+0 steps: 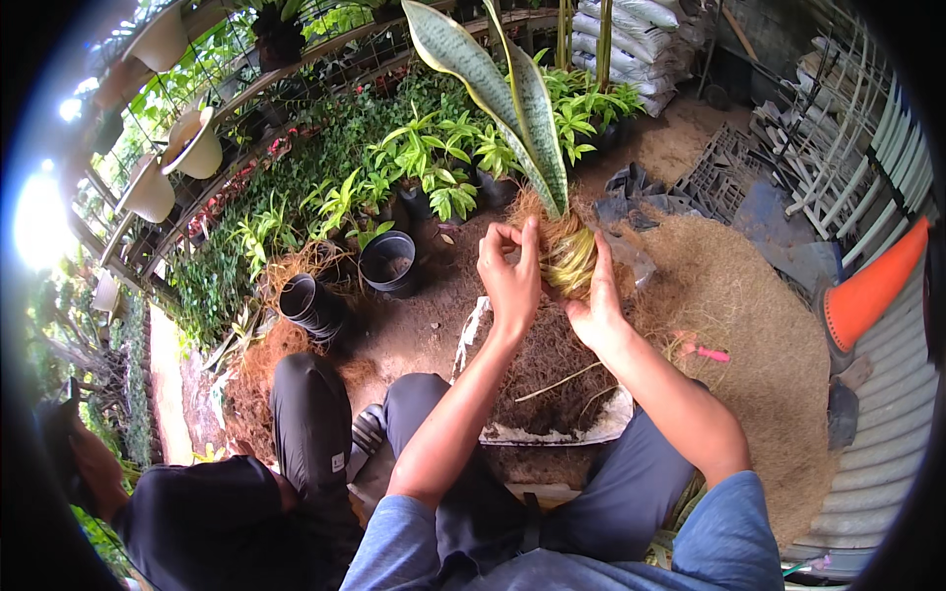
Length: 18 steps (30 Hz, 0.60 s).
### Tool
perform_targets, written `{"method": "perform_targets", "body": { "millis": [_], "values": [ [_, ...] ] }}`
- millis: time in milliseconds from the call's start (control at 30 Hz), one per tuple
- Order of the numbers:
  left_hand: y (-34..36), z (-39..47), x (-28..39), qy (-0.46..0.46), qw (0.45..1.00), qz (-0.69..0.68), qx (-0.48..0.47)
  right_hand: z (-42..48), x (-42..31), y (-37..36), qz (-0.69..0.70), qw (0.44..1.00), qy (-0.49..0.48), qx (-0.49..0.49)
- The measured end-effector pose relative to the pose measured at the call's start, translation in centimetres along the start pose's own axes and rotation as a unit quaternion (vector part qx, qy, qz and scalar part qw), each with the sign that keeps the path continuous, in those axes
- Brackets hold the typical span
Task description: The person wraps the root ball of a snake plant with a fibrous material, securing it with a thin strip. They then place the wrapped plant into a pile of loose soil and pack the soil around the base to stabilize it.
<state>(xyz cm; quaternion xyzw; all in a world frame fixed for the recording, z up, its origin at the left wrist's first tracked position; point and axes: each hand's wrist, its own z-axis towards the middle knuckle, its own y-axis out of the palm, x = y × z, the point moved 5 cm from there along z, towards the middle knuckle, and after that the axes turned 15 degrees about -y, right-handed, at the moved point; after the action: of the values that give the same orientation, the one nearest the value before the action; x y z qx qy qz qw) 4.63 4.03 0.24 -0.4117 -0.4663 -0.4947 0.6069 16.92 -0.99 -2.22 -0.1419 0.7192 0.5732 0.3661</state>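
Observation:
A snake plant [521, 111] with long, yellow-edged leaves stands upright before me. Brown coconut fiber surrounds its base, and yellow twine [570, 264] is wound around the fiber ball. My right hand [597, 295] supports the wound ball from below and the right side. My left hand [511, 270] is at the ball's left side, thumb and fingers bent close together; whether they pinch a strand is too small to tell. Below my hands, a white tray [517, 436] holds dark fibrous material [547, 369]. A pink-handled tool [711, 354] lies to the right on the fiber.
A person in black [222, 524] sits close at my left. Black plastic pots [388, 262] and leafy potted plants [432, 155] stand ahead. At right are a brown fiber mat [746, 295], an orange traffic cone [876, 288] and corrugated sheeting [879, 443]. White sacks [628, 37] are stacked behind.

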Motion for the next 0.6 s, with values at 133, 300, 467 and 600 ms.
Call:
{"method": "perform_targets", "body": {
  "millis": [133, 300, 467, 600],
  "values": [
    [0.1, 1.4, -0.6, -0.023, 0.997, -0.068, 0.032, 0.1, 0.5, -0.1, -0.026, 0.999, -0.003, -0.032],
    [2.3, 1.6, -2.9, -0.256, 0.876, -0.327, -0.244, -0.2, 0.3, 1.2, -0.037, 0.997, -0.005, -0.071],
    [2.5, -1.2, -0.6, -0.375, 0.761, -0.300, -0.437, -0.3, -0.7, 1.7, -0.057, 0.994, -0.004, -0.093],
    [2.0, -1.3, -1.7, -0.407, 0.762, -0.277, -0.421, 0.6, -0.7, 0.0, -0.172, 0.979, -0.073, -0.086]
  ]
}}
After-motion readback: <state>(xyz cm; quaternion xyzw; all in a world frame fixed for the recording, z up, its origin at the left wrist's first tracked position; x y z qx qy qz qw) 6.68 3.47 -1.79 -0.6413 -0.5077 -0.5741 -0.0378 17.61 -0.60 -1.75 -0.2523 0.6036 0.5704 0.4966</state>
